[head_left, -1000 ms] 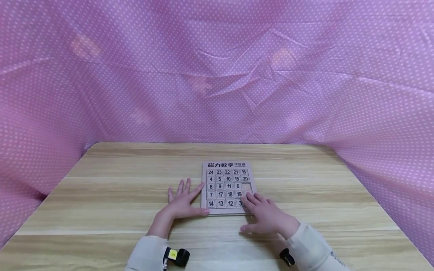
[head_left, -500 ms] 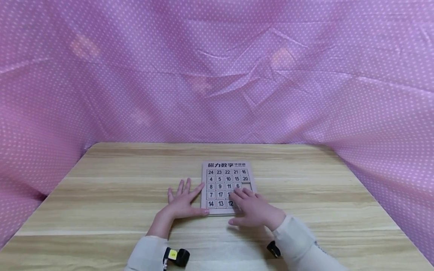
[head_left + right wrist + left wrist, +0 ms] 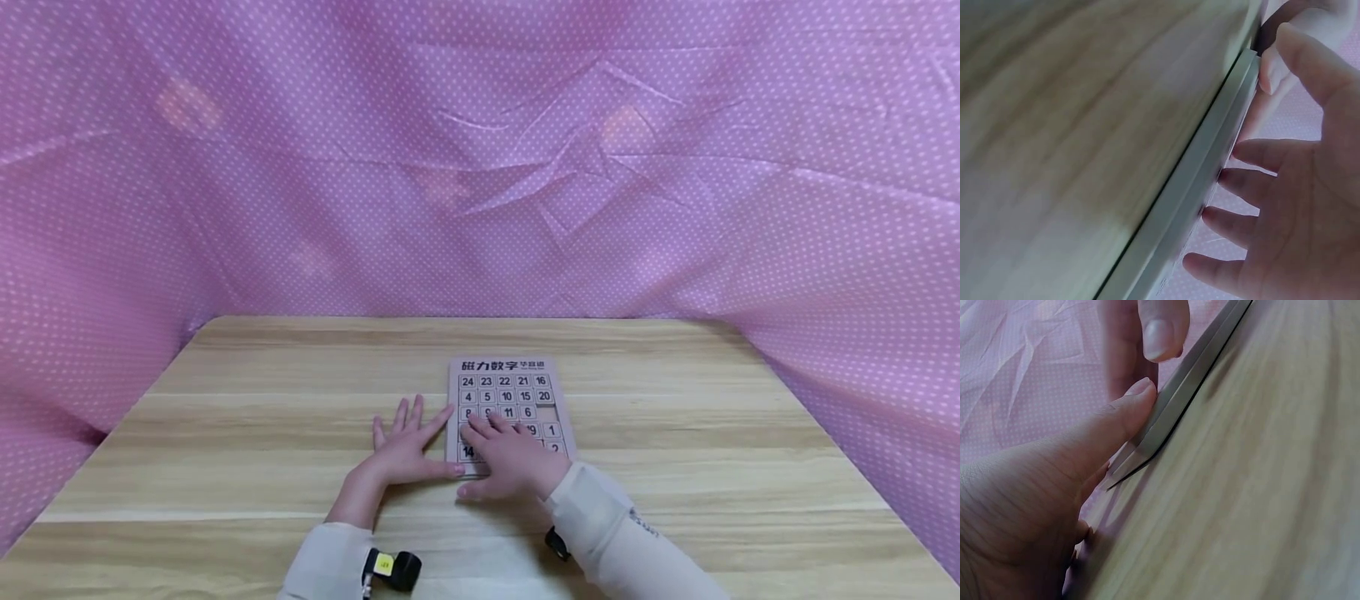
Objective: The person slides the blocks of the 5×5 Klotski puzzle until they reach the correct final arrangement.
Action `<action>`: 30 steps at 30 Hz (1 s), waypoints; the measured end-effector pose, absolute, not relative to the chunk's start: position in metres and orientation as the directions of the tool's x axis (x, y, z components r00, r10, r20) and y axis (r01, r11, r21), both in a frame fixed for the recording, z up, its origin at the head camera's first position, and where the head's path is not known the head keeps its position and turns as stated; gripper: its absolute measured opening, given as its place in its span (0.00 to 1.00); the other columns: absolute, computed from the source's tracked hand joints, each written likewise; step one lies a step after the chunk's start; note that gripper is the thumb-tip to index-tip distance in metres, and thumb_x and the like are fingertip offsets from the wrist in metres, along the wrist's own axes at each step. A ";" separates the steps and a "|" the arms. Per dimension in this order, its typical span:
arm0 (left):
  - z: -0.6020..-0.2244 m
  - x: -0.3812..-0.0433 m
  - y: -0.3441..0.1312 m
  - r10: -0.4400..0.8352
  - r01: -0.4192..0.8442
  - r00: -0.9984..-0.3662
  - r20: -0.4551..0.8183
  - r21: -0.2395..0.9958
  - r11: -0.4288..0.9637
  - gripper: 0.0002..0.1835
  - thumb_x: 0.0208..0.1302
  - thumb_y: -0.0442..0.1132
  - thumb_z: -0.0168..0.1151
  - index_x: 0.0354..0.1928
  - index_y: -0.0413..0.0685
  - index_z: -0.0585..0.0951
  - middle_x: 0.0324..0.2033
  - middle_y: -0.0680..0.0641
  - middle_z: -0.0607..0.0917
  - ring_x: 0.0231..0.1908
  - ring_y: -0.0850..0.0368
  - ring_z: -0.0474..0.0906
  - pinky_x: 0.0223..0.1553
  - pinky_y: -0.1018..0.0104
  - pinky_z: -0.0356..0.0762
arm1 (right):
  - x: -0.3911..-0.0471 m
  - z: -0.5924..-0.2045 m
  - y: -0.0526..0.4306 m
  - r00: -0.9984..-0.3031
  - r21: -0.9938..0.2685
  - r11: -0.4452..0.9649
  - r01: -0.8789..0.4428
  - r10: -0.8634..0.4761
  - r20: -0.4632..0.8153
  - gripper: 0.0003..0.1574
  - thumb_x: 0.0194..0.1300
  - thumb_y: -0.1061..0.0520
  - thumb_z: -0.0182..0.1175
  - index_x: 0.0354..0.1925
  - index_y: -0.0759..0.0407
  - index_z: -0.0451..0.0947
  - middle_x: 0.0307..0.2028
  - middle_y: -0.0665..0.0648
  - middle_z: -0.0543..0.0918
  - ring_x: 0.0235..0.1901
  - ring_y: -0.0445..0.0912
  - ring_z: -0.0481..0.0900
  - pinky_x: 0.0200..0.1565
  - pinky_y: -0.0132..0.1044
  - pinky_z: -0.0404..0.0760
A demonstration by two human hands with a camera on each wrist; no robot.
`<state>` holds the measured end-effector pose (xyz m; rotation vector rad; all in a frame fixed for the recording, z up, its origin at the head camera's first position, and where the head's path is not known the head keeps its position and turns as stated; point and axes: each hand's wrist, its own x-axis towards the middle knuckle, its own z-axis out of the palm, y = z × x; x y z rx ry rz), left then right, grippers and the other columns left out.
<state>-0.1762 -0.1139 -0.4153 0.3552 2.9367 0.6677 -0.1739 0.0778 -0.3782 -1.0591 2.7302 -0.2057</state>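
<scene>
A flat number sliding puzzle with square numbered tiles lies on the wooden table in the head view. Its vacant slot shows at the right of the third row, above tile 1. My left hand is spread at the puzzle's left side, thumb on the near left corner and index fingertip at the left edge. Over the lower rows reaches my right hand, its fingertips on the tiles at the left and its palm hiding several of them. In the right wrist view the right fingers extend to the puzzle's face.
The wooden table stretches out on all sides of the puzzle. A pink dotted cloth hangs behind and beside it. Black wrist devices sit at both cuffs.
My right hand has swept left across the lower rows, from the right column to the left tiles. Tiles 1 and 2 are uncovered at the right. My left hand has stayed in place.
</scene>
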 end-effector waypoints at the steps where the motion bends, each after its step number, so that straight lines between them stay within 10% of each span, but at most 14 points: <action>1: -0.416 -0.176 -0.114 0.250 0.203 -0.967 -0.052 0.437 0.876 0.51 0.34 0.74 0.53 0.64 0.67 0.53 0.63 0.37 0.41 0.61 0.41 0.28 0.50 0.37 0.20 | -0.174 -0.378 0.077 -0.724 -0.204 0.737 -0.644 -0.674 -0.147 0.53 0.48 0.28 0.51 0.64 0.53 0.51 0.64 0.55 0.50 0.61 0.57 0.45 0.54 0.59 0.49; 30: -0.416 -0.178 -0.115 0.236 0.186 -0.970 -0.062 0.437 0.880 0.52 0.32 0.75 0.53 0.64 0.69 0.51 0.63 0.38 0.40 0.61 0.42 0.27 0.51 0.39 0.18 | -0.175 -0.380 0.101 -0.758 -0.206 0.763 -0.613 -0.641 -0.118 0.54 0.47 0.30 0.54 0.63 0.58 0.53 0.63 0.58 0.53 0.60 0.59 0.47 0.54 0.60 0.48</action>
